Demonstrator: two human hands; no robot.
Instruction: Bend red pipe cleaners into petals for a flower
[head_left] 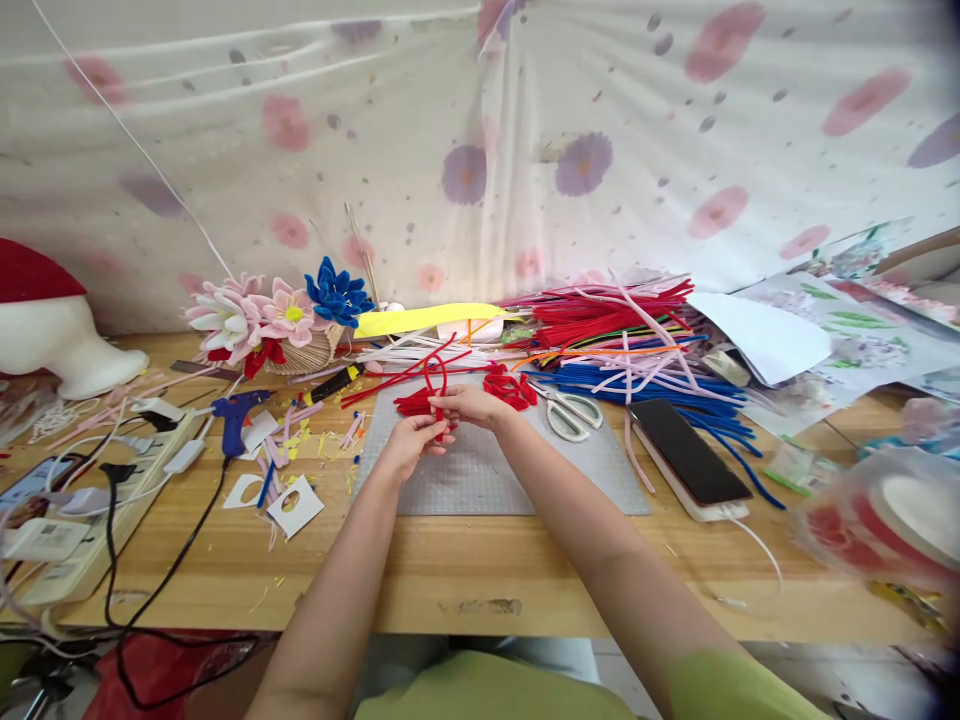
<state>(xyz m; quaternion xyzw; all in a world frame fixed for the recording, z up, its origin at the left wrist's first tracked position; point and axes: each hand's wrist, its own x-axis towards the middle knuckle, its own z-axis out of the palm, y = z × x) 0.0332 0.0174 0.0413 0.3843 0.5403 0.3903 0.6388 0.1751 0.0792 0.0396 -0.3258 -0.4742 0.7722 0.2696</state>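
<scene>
Above the grey cutting mat (pixel 480 480), my left hand (pixel 414 443) and my right hand (pixel 466 406) are close together. Both are closed on one red pipe cleaner (pixel 435 366), bent into a loop that stands up over the fingers. Its lower end is partly hidden by the fingers. Just behind the hands lies a bundle of short red pipe cleaner pieces (pixel 411 402). Right of it rest curled red pipe cleaner shapes (pixel 511 388). White-handled scissors (pixel 571 412) lie on the mat's right part.
Red pipe cleaners (pixel 600 318) and blue ones (pixel 675 395) are piled behind. A phone (pixel 688 452) lies right, a glue gun (pixel 238 420) and power strip (pixel 112 520) with cables left. Fuzzy flowers (pixel 281 312) stand at the back left. White card pieces (pixel 296 507) lie beside the mat.
</scene>
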